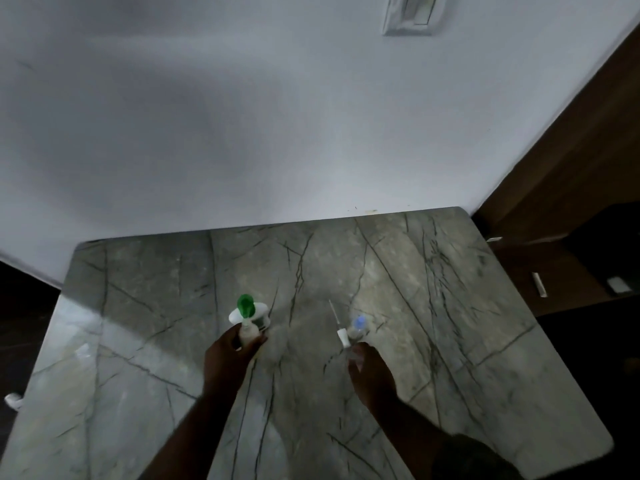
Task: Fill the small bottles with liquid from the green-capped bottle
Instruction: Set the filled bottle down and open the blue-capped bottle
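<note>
Gripping green-capped bottle (250,332) in left hand (227,356), fingers (232,336) curled; pinching small bottle (356,354) in right hand (372,379), right of it.

Veined marble table (450,306), white wall (242,116)

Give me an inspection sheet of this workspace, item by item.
Surface: grey veined marble table, dimly lit.
Job's things: green-capped bottle; small blue-capped bottle; small clear bottle; white pump top with dip tube.
Clutter: small white object at the table's left edge, unclear.
Hands: left hand grips the green-capped bottle low down; right hand holds the small clear bottle.
Cables: nothing seen.
Surroundings: white wall; brown wooden furniture at right.
</note>
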`<state>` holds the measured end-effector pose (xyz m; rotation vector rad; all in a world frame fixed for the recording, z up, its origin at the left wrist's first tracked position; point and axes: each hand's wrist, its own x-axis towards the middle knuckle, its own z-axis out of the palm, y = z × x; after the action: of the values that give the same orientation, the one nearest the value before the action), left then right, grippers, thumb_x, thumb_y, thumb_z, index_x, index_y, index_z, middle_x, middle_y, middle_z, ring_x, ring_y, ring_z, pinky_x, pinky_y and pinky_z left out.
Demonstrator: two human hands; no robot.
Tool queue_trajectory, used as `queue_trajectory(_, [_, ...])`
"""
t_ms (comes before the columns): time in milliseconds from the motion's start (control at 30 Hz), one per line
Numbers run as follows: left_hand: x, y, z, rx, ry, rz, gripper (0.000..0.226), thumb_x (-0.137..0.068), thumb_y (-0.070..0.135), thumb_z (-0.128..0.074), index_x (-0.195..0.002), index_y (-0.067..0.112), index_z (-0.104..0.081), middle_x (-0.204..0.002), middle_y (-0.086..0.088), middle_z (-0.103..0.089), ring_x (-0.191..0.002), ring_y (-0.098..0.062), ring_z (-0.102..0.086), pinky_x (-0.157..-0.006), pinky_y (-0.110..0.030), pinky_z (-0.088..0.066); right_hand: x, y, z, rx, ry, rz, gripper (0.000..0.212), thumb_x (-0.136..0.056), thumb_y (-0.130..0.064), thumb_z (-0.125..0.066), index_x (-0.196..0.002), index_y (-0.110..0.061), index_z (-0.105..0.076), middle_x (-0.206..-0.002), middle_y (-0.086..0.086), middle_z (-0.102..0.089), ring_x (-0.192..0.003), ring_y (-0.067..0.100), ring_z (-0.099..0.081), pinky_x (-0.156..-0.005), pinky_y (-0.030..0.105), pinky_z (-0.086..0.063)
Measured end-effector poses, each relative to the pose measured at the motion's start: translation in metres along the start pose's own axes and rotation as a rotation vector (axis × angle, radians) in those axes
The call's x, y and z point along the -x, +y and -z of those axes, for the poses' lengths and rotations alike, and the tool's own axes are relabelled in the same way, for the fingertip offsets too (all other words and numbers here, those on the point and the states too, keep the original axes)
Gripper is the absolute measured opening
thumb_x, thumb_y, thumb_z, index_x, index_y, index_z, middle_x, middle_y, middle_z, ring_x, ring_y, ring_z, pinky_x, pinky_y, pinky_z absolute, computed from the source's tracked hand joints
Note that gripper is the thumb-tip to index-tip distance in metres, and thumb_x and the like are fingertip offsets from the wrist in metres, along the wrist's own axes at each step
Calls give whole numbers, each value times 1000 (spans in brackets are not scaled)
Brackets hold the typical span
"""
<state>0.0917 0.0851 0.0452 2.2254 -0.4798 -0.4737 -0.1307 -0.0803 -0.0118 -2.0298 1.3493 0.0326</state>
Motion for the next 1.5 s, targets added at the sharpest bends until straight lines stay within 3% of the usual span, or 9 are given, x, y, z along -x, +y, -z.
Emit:
queue_trajectory(67, [0, 0, 0, -8, -6, 2, 41, -75, 44, -79, -108, 23, -71, -81, 14, -68, -71, 10, -56, -60, -6, -38, -4, -11, -8, 107, -28, 63, 54, -92, -40, -57, -143, -30, -41, -138, -5, -51, -124, 15, -53, -99, 30, -49])
queue_trajectory(233, [-1, -2, 0, 6, -8, 14, 38, -74, 44, -79, -107, 26, -70, -79, 18, -66, -74, 14, -56, -62, -5, -39, -15, -31, -18, 316, -47, 41, 67, -94, -43, -51, -152, -37, -18, -141, 1, -45, -117, 21, -54, -87, 35, -53])
queue_trajectory(733, [-3, -5, 0, 41, -25, 26, 46, -74, 42, -81, -114, 23, -69, -92, 7, -73, -82, -1, -64, -65, -7, -42, -25, -43, -37, 399, -52, 87, 55, -95, -40, -52, -146, -32, -34, -144, 2, -38, -120, 21, -52, -89, 36, -54])
queue_trajectory(867, [-2, -11, -1, 27, -37, 30, 52, -74, 42, -81, -119, 20, -68, -101, 1, -75, -89, -8, -66, -70, -11, -45, -16, -41, -41, 396, -4, 121, 47, -94, -36, -53, -137, -31, -36, -132, 2, -44, -110, 18, -56, -79, 31, -56])
queue_trajectory(1000, [1, -15, -2, 15, -54, 32, 52, -74, 42, -80, -119, 17, -68, -102, 1, -75, -87, -6, -66, -70, -8, -44, -2, -34, -44, 371, 80, 165, 31, -96, -35, -47, -125, -28, -42, -112, -2, -55, -95, 14, -63, -64, 26, -45])
queue_trajectory(1100, [6, -14, -2, 23, -66, 40, 52, -74, 42, -80, -118, 19, -68, -97, 5, -74, -83, -2, -64, -67, -5, -42, 9, -35, -39, 225, 119, 137, 20, -96, -37, -44, -115, -30, -44, -101, -10, -60, -90, 12, -66, -70, 26, -51])
queue_trajectory(1233, [17, -12, 0, 50, -68, 49, 51, -72, 44, -81, -115, 22, -69, -94, 9, -72, -80, 5, -62, -64, -4, -43, 28, -56, -16, -101, 153, 194, 29, -98, -34, -51, -126, -37, -47, -106, -21, -62, -95, 3, -66, -77, 17, -52])
queue_trajectory(1367, [32, -7, 4, 124, -68, 44, 52, -69, 44, -84, -115, 23, -70, -95, 12, -74, -84, 4, -67, -73, -11, -51, 49, -88, 38, -636, 78, 183, 18, -92, -27, -64, -97, -45, -64, -83, -9, -71, -69, 2, -65, -59, 19, -54])
queue_trajectory(1500, [51, 4, 9, 200, -51, -3, 51, -66, 41, -86, -112, 26, -71, -87, 28, -69, -86, 13, -65, -71, -2, -49, 62, -115, 97, -859, -40, 246, 13, -89, -38, -65, -101, -38, -69, -75, -10, -68, -67, 2, -62, -69, 25, -54])
